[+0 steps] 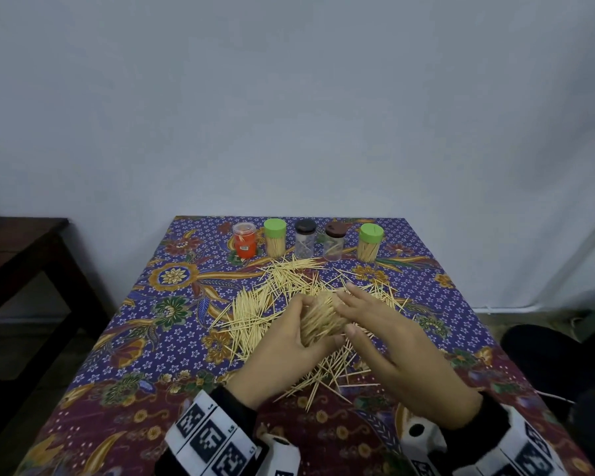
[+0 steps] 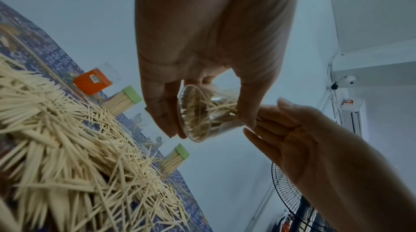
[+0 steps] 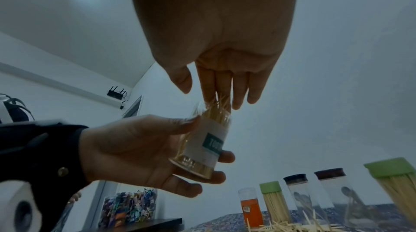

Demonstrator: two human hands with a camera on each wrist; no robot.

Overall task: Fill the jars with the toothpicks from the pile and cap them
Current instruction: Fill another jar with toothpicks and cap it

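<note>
two hands work one clear toothpick jar above the toothpick pile: the left hand wraps it, tilted, mouth toward the right hand, whose straight, relaxed fingers press sticks in. best to level the protruding toothpicks flush, tapping them down before capping. five jars wait in a row behind, near the batik cloth's far edge.
</note>
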